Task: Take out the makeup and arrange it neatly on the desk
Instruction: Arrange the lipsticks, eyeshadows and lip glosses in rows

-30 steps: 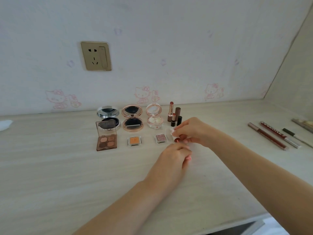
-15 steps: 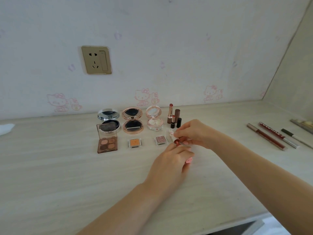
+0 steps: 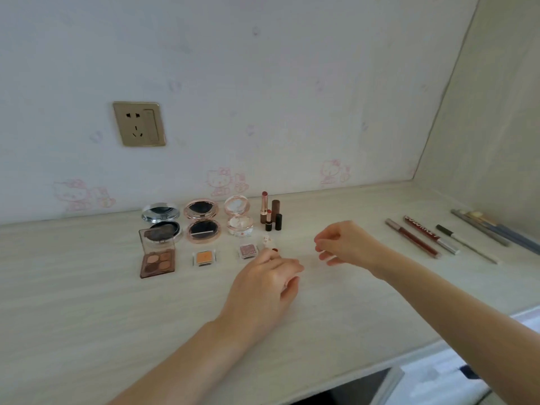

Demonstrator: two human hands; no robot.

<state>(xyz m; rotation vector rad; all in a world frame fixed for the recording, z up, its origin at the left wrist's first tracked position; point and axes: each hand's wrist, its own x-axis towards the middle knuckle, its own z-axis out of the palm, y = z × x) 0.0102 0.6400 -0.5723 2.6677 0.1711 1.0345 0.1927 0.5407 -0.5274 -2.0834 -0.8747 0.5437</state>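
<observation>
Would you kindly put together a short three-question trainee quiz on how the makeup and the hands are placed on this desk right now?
1. True or false: the three round compacts in the back row have their lids shut.
2. Multiple choice: what does the left hand hold? A) the four-pan eyeshadow palette B) a small lipstick C) a lip pencil
3. Fill in: the lip pencils and liners lie on the desk to the ___ of the right hand.

Key: 1 false, all three stand open. 2 B, pinched at the fingertips. 3 right.
</observation>
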